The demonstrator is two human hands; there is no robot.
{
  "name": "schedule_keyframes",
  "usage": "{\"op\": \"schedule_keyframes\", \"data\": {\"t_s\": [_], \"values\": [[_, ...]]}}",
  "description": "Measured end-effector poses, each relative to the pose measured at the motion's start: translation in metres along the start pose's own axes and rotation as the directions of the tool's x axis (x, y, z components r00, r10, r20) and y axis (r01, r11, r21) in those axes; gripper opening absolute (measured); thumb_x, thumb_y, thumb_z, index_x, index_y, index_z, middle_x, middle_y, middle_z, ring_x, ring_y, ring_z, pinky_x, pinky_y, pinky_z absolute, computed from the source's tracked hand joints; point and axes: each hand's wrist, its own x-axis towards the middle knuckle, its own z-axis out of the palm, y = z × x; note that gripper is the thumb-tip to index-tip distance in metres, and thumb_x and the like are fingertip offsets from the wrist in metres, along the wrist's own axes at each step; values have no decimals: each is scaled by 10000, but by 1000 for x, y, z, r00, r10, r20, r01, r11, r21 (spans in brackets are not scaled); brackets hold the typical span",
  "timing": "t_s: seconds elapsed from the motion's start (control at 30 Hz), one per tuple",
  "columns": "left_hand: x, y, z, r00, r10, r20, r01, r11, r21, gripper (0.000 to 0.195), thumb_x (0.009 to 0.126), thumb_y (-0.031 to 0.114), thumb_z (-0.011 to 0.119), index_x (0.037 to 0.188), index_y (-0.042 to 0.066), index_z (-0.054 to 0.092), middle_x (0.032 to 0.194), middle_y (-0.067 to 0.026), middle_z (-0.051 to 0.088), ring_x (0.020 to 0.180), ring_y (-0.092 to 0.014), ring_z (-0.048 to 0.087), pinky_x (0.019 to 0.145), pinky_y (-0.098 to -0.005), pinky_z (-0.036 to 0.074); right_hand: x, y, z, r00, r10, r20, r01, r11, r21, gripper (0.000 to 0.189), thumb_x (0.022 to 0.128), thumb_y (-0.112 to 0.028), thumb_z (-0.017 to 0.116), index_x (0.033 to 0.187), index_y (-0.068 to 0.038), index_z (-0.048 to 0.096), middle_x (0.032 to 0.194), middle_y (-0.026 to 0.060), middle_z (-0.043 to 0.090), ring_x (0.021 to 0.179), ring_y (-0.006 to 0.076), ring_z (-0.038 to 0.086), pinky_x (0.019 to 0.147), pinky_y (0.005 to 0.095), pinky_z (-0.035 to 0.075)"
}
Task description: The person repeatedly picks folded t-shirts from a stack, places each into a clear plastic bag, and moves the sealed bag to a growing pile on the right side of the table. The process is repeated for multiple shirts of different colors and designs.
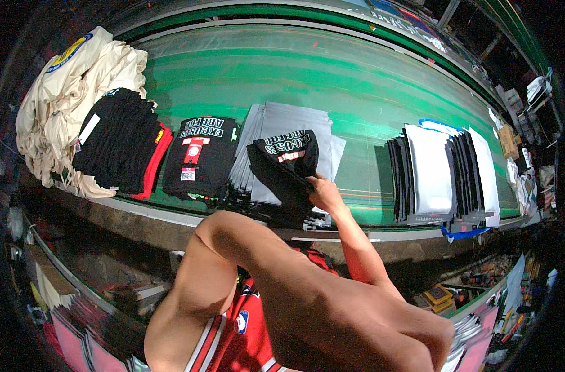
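A folded black T-shirt (287, 172) with white-outlined lettering is gripped at its right edge by my right hand (325, 191). The shirt is partly raised and curved over a fanned stack of grey plastic bags (296, 116). To the left of the bags lies a pile of folded black T-shirts (201, 160) with a red tag and a white size sticker. My left hand is out of view. A large bent bare limb, whose part I cannot tell, crosses the lower middle of the view.
Cream fabric (96, 60), a row of folded black garments (119, 139) and a red garment (155, 162) lie at the left of the green table (357, 83). Black and white packed items (429, 172) stand at the right. Behind the front edge are shelves with yellow boxes (437, 295).
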Motion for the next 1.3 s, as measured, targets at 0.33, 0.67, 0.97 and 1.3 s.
{"op": "schedule_keyframes", "data": {"t_s": [0.33, 0.67, 0.97, 1.3], "values": [[-1, -9, -16, 982, 176, 66, -176, 984, 4, 357, 1001, 304, 589, 812, 2, 608, 834, -176, 611, 725, -286, 611, 984, -430, 427, 2, 8, 7, 999, -6, 38, 10, 995, -96, 492, 755, -79, 655, 1245, -97, 686, 1217, 210, 664, 923, 431, 706, 797, 530, 599], [6, -67, -75, 714, -150, 684, -291, 825, 485, 198, 899, 223, 648, 956, 37, 610, 1021, -170, 620, 881, -366, 634, 788, -490, 516, 3, 14, 12, 1000, -6, -12, 6, 1000, -3, 472, 731, -119, 682, 1195, -41, 714, 1137, 246, 688, 982, 446, 685, 878, 509, 578], [-103, -69, -246, 749, -644, -157, -83, -326, 942, 274, 726, 66, 685, 988, 50, 607, 970, -132, 614, 979, -370, 644, 801, -480, 528, 13, 4, 10, 996, 15, -90, -17, 1000, -19, 433, 841, -310, 755, 1180, -42, 718, 1110, 282, 671, 929, 446, 698, 851, 538, 570], [-178, -58, -343, 734, -516, -442, 25, -629, 777, 239, 843, 36, 657, 1077, 88, 658, 1105, -115, 622, 1145, -316, 608, 894, -507, 488, 13, 6, 9, 996, 82, -39, -80, 996, 40, 350, 899, -269, 732, 1193, -79, 728, 1126, 218, 694, 1025, 450, 672, 888, 516, 545]]}}
